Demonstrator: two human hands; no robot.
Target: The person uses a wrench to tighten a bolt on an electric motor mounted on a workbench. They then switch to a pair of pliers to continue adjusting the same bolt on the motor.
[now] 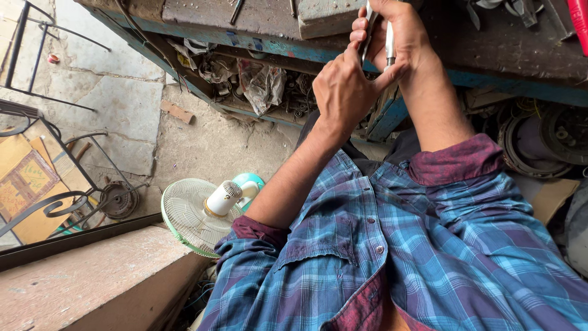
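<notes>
My left hand (343, 92) and my right hand (401, 37) meet at the edge of a worn wooden workbench (502, 49) with a blue-painted rim. Together they grip a slim metal hand tool (389, 43) with two shiny handles, like small pliers; its tip is hidden behind my fingers. My left fingers curl around one handle, and my right fingers wrap the other. Both forearms come out of rolled-up blue plaid sleeves.
A green-and-white table fan (205, 211) lies on the dusty floor by my left elbow. Crumpled bags and wire coils (260, 83) fill the shelf under the bench. Black iron frames (61, 190) stand at left, a wooden block (79, 282) at lower left, round metal parts (539, 141) at right.
</notes>
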